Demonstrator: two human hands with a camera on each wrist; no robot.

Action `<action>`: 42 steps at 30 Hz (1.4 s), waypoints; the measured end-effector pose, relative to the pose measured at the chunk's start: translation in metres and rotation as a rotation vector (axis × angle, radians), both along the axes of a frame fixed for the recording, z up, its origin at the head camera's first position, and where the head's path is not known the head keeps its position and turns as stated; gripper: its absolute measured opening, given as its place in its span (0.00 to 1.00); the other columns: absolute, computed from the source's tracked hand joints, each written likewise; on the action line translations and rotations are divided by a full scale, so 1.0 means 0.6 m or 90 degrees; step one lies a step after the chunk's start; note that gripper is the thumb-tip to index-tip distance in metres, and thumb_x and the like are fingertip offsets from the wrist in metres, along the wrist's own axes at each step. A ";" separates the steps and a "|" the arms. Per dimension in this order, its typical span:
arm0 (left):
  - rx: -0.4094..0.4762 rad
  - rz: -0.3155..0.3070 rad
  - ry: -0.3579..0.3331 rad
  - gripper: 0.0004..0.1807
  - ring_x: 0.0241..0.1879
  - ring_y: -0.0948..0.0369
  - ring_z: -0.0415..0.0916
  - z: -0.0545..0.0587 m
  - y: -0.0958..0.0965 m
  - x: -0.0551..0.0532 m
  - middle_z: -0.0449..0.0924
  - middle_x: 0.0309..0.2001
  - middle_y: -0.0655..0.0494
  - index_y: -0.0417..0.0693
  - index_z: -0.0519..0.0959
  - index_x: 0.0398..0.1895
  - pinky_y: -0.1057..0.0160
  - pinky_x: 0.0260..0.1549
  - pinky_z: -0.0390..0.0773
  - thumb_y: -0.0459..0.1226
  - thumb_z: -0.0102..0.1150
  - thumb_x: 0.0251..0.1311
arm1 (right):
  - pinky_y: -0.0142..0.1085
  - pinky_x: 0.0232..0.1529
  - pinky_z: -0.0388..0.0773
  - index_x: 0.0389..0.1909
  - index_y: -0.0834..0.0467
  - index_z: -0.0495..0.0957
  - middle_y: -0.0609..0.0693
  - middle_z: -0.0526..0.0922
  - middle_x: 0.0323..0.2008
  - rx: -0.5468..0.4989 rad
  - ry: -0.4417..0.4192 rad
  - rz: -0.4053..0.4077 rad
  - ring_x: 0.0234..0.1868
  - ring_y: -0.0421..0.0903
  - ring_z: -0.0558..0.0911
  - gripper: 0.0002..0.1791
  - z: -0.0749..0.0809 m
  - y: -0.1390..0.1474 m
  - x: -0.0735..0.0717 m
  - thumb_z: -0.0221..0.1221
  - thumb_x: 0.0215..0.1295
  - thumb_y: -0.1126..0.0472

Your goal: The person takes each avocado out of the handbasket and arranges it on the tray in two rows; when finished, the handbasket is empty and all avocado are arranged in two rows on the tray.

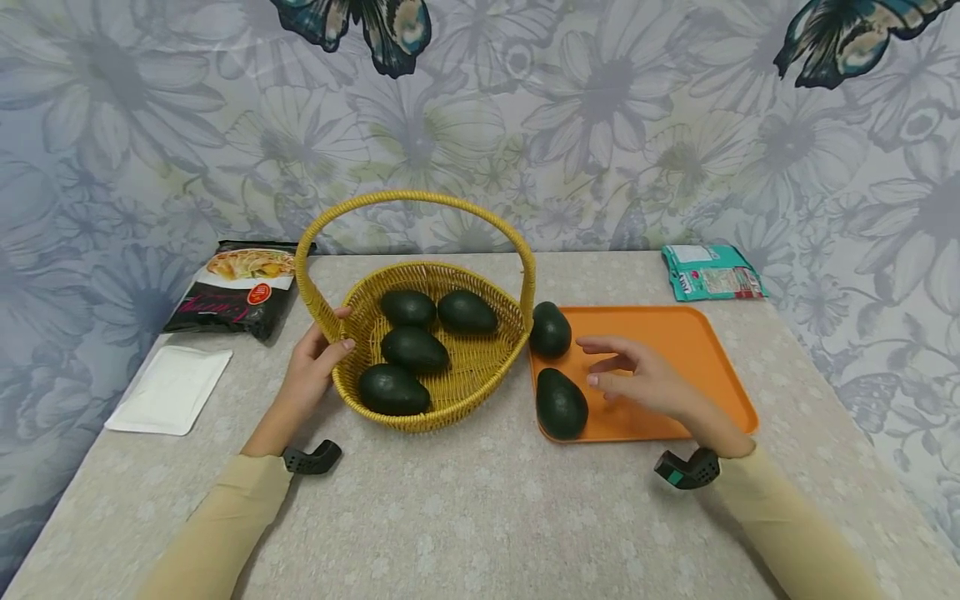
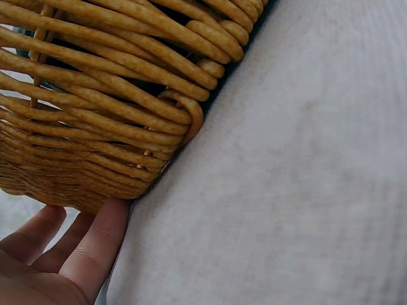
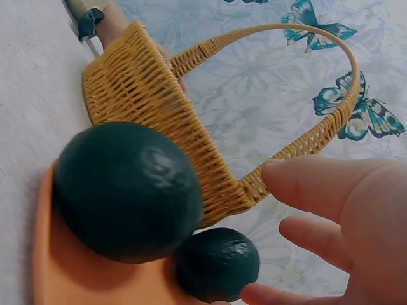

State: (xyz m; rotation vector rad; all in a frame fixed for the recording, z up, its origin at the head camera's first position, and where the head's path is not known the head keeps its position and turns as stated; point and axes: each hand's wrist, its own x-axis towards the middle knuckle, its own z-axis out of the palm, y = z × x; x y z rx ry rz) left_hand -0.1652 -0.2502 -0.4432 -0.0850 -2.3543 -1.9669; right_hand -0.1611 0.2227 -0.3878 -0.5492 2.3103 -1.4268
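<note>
A yellow wicker basket (image 1: 480, 379) with a tall arched handle stands on the table, and several dark green avocados (image 1: 415, 349) lie in it. At its left side my left hand (image 1: 313, 360) grips the rim by the handle's base, thumb over the edge. The left wrist view has the fingers (image 2: 95, 248) against the outer wicker wall. Two more avocados (image 1: 562, 404) rest at the left end of an orange tray (image 1: 667, 367). Just right of them, my right hand (image 1: 637, 375) hovers over the tray with loosely bent fingers, holding nothing.
Left of the basket are a black food packet (image 1: 243, 287) and a white flat packet or tray (image 1: 171, 390). A teal packet (image 1: 714, 272) lies behind the orange tray. A flower-patterned wall (image 1: 600, 150) rises at the table's back edge.
</note>
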 end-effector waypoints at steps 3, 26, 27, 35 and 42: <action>-0.003 0.004 -0.005 0.28 0.60 0.68 0.69 0.001 -0.001 0.002 0.63 0.73 0.39 0.47 0.63 0.76 0.78 0.49 0.74 0.36 0.50 0.75 | 0.39 0.43 0.85 0.71 0.68 0.67 0.70 0.67 0.71 0.002 0.013 -0.003 0.63 0.72 0.75 0.30 0.010 -0.001 -0.008 0.61 0.71 0.64; -0.002 0.006 -0.004 0.28 0.59 0.71 0.69 0.006 -0.005 0.003 0.63 0.74 0.38 0.46 0.63 0.77 0.78 0.49 0.74 0.37 0.49 0.76 | 0.46 0.52 0.82 0.68 0.57 0.74 0.58 0.78 0.65 0.087 0.179 0.103 0.55 0.54 0.84 0.27 0.110 -0.115 -0.038 0.64 0.70 0.62; -0.001 0.006 -0.004 0.28 0.59 0.71 0.69 0.006 -0.005 0.003 0.63 0.74 0.38 0.46 0.63 0.77 0.78 0.49 0.75 0.37 0.49 0.75 | 0.44 0.50 0.82 0.68 0.57 0.75 0.58 0.79 0.64 0.091 0.195 0.097 0.53 0.52 0.85 0.26 0.112 -0.120 -0.038 0.64 0.69 0.62; 0.008 0.005 -0.001 0.28 0.60 0.69 0.69 0.006 -0.005 0.002 0.63 0.74 0.38 0.45 0.63 0.76 0.78 0.49 0.75 0.35 0.49 0.75 | 0.41 0.47 0.84 0.66 0.57 0.77 0.56 0.81 0.62 0.071 0.189 0.133 0.50 0.49 0.86 0.25 0.122 -0.160 -0.036 0.64 0.68 0.63; 0.004 -0.002 -0.009 0.28 0.60 0.69 0.69 0.005 -0.002 0.001 0.63 0.75 0.39 0.46 0.62 0.77 0.78 0.48 0.75 0.36 0.49 0.76 | 0.37 0.47 0.85 0.67 0.58 0.75 0.55 0.79 0.65 0.038 0.186 0.210 0.50 0.47 0.87 0.26 0.106 -0.197 -0.038 0.64 0.68 0.64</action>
